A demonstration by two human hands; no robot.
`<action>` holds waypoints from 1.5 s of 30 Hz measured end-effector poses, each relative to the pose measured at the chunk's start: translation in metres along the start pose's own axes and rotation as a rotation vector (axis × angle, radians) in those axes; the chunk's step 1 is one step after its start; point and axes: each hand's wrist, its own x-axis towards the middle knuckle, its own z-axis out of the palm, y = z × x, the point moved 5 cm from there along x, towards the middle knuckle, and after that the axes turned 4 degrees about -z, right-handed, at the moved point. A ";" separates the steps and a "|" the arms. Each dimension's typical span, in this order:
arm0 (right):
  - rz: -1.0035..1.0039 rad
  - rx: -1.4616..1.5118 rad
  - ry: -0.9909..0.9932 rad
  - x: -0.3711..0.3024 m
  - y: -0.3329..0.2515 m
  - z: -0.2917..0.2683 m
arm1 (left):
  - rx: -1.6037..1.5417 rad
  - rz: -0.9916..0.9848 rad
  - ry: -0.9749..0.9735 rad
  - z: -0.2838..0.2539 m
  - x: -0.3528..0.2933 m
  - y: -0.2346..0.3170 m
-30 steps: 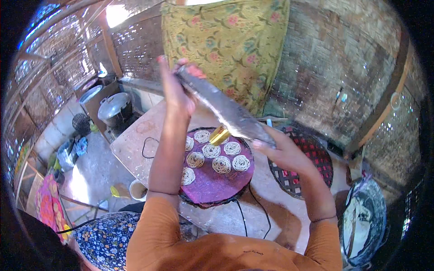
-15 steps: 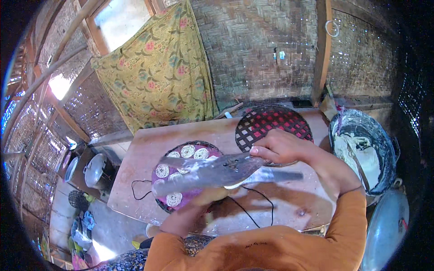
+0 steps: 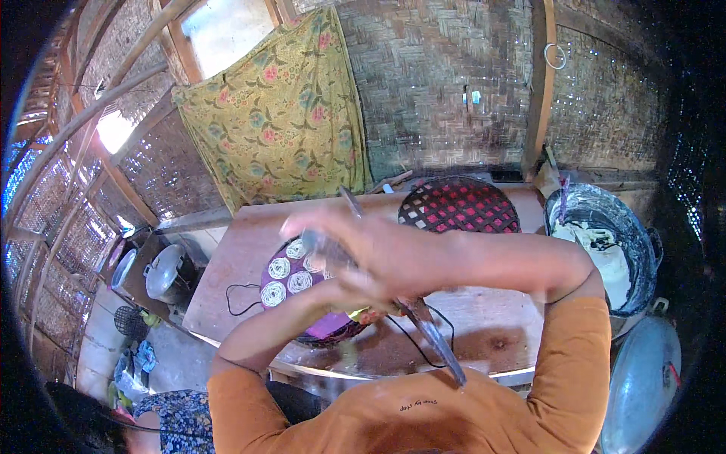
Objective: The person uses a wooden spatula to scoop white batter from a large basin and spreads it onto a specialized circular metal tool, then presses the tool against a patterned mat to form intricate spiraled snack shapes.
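Swung lower since the earlier frame, both hands — right hand (image 3: 393, 253), left hand (image 3: 355, 291) — clench the long flat tool (image 3: 423, 333) over the half-filled purple tray (image 3: 291, 276) — spaces remain.

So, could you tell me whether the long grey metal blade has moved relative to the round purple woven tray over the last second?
Yes. The long grey metal blade has come down from high above the round purple woven tray to its right edge.
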 end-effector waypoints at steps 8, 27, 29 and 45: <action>0.768 -0.013 0.712 -0.097 0.013 -0.107 | 0.247 -0.267 0.332 0.018 -0.042 -0.071; 2.366 -1.064 -0.187 -0.451 -0.055 -0.120 | -1.350 0.287 1.036 -0.040 0.041 -0.056; 2.478 -0.928 -0.156 -0.506 -0.056 -0.117 | -0.772 0.130 0.995 -0.013 0.052 -0.081; 2.175 -1.224 -0.459 -0.479 -0.081 -0.170 | -0.265 -0.232 0.566 0.073 0.103 -0.102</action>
